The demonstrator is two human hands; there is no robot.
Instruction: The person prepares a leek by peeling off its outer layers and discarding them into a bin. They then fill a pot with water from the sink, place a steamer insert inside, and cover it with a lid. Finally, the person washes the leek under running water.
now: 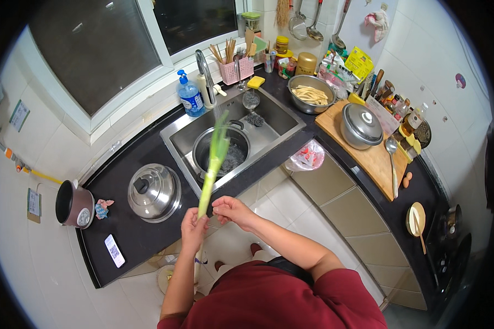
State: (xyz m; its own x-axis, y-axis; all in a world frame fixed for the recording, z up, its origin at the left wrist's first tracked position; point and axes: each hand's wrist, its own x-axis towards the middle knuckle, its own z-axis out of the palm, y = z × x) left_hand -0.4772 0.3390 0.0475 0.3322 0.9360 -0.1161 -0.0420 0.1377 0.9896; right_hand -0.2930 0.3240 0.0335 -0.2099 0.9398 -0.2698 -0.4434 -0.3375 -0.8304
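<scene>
A long leek point(218, 155) stands upright in my left hand point(192, 229), its green leaves leaning over the sink. My left fingers are wrapped round the pale stalk, which runs on down beside my forearm. Close to the right of the stalk is my right hand point(234, 212), its fingers curled and pinched; whatever they hold, if anything, is too small to make out. Behind the leaves, a dark two-handled pot point(201, 147) with water in it sits in the steel sink point(265, 152).
Left counter: a domed steel lid point(155, 189), a phone point(114, 250) and a mauve pot point(74, 204). Blue soap bottle point(190, 94) and faucet point(204, 68) stand behind the sink. Right: a bowl of pale strips point(312, 94), a cutting board point(362, 160) with a lidded pot point(361, 126), eggs point(407, 180).
</scene>
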